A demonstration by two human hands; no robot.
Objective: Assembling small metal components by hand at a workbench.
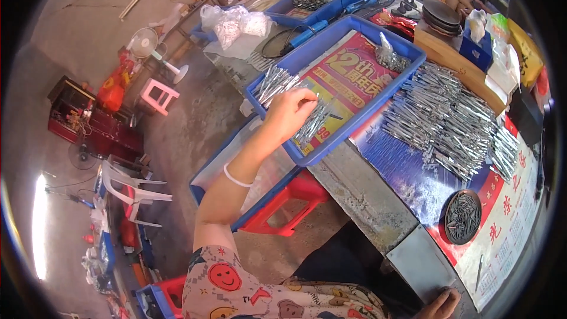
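Observation:
My left hand (290,111) reaches over a blue plastic tray (358,120), its fingers curled together just above thin silvery metal rods (315,123). What it pinches, if anything, is hidden. More rods (275,84) lie in the tray's left corner beside this hand. A printed red and yellow sheet (348,66) lines the tray. At the lower edge, my right hand (442,305) is closed by the corner of a grey metal plate (423,264); its grip's contents cannot be made out. A round dish (463,217) of small dark metal pins stands beyond that plate.
A large heap of metal rods (443,119) covers the table at right, on printed sheets. A single thin rod (479,272) lies near the front edge. Another blue tray (316,0) stands behind. Below the table are a red stool (286,204) and a blue bin (204,186).

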